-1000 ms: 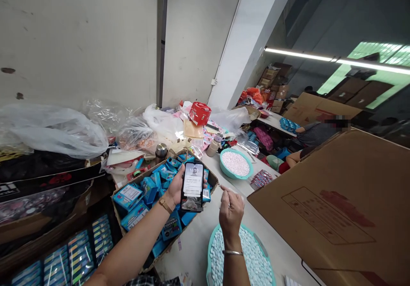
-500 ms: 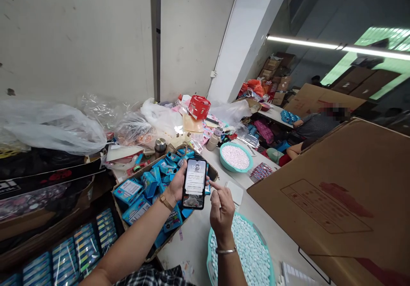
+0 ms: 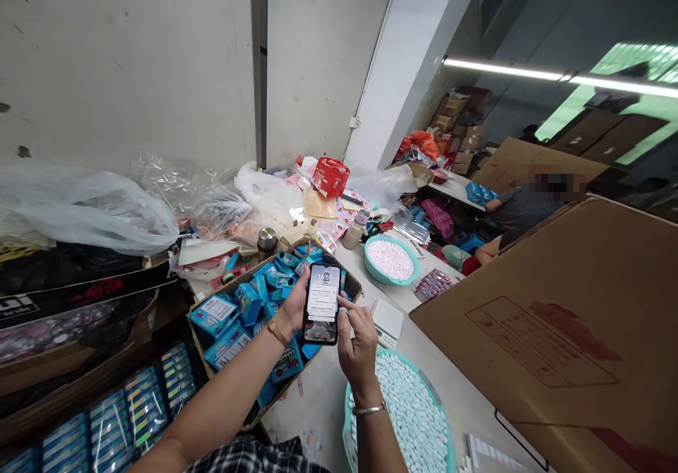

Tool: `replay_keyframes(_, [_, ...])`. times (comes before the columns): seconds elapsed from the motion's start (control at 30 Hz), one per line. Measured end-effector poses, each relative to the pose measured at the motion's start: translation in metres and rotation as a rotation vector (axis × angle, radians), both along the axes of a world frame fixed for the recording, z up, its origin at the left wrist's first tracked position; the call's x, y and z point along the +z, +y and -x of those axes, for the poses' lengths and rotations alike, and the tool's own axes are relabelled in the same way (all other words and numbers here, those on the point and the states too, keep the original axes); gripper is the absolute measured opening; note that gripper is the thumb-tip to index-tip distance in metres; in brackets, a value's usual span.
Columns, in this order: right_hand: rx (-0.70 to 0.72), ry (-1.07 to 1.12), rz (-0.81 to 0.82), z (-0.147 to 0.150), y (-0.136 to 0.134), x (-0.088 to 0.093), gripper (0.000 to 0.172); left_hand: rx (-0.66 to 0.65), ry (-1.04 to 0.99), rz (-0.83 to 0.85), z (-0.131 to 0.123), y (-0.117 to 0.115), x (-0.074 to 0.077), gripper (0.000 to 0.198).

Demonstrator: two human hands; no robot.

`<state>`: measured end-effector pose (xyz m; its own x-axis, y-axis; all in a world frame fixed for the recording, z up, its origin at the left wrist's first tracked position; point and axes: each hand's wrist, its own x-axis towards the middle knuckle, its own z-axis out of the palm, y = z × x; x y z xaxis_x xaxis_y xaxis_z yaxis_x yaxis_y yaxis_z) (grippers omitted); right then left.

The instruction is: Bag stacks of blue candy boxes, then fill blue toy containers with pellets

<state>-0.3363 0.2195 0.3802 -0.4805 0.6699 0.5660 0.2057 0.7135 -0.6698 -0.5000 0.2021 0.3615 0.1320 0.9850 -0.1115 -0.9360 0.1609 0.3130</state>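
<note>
While left hand (image 3: 293, 308) grips smartphone (image 3: 321, 302), screen tilted toward wearer for reading, right hand (image 3: 359, 346) half-curled, empty, index fingertip on screen

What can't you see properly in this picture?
All from the head view:
Words on the phone in the left hand: too small to read.
Palm of the right hand: hidden by its own back, so I cannot tell if the curled fingers hold anything.
Near basin of pellets: cut off by the bottom edge.
Person at the far table: mostly hidden behind the cardboard box.
</note>
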Motion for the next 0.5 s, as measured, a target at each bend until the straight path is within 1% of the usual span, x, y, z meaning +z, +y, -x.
replay_keyframes(0.27, [0.018,-0.024,-0.008,0.0045,-0.0008,0.0011,0.022,0.014,0.022,0.049,-0.0019,0.0011,0.0009,0.081])
replay_keyframes(0.5, [0.070,-0.142,-0.050,0.0074,-0.0032,0.0026,0.025,0.025,0.027,0.030,-0.0042,0.0032,-0.0013,0.079])
